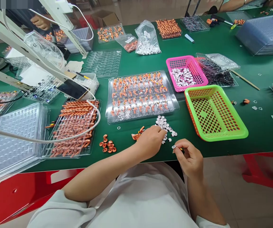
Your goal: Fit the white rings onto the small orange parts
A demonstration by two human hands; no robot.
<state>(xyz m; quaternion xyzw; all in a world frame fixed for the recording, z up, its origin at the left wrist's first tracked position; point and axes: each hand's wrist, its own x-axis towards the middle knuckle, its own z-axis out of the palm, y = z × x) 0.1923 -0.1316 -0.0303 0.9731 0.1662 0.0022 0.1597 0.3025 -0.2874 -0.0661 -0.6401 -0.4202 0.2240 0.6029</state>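
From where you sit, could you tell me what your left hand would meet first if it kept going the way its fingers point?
The left hand points up and right across the green table. It would probably meet the small pile of white rings at its fingertips first; depth is hard to judge.

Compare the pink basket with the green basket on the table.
The pink basket holds a heap of small white parts; the green basket holds nothing. The pink basket has an all-pink mesh; the green basket has a green rim over orange mesh. The pink one lies farther from the hands and looks smaller. Both are rectangular plastic mesh trays.
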